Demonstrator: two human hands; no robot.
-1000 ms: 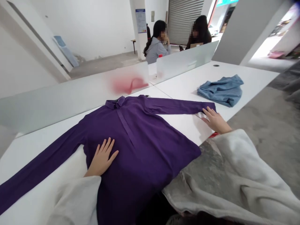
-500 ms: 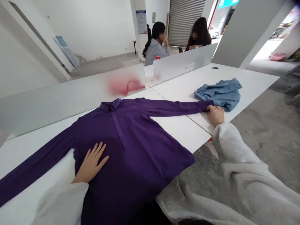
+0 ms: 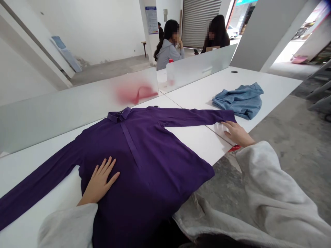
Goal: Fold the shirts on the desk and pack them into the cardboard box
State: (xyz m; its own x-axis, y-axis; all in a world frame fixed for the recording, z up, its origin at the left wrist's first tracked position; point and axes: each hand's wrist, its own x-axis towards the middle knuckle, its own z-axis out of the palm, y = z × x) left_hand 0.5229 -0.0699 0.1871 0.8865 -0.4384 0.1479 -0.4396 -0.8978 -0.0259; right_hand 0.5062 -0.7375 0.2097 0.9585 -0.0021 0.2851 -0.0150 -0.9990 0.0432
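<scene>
A purple long-sleeved shirt [image 3: 150, 155] lies spread on the white table [image 3: 191, 139], its collar toward the far side and both sleeves stretched outward. Its lower hem hangs over the near edge. My left hand [image 3: 99, 182] rests flat on the shirt's front, left of the button strip, fingers spread. At the cuff of the right-hand sleeve is my right hand [image 3: 239, 133], fingers extended and touching the cuff's lower edge. Just beyond that cuff a crumpled blue denim garment [image 3: 239, 101] lies on the table.
Frosted dividers [image 3: 85, 101] run along the table's far side, with something red blurred behind one. Two people [image 3: 168, 51] sit beyond them, and another figure is farther back. Concrete floor [image 3: 281, 127] shows on the right. A red object [image 3: 234, 148] pokes out by the table edge.
My right hand has let go of the sleeve cuff, opened its fingers and shifted slightly toward me. My left hand stays flat on the shirt. The view has shifted a little.
</scene>
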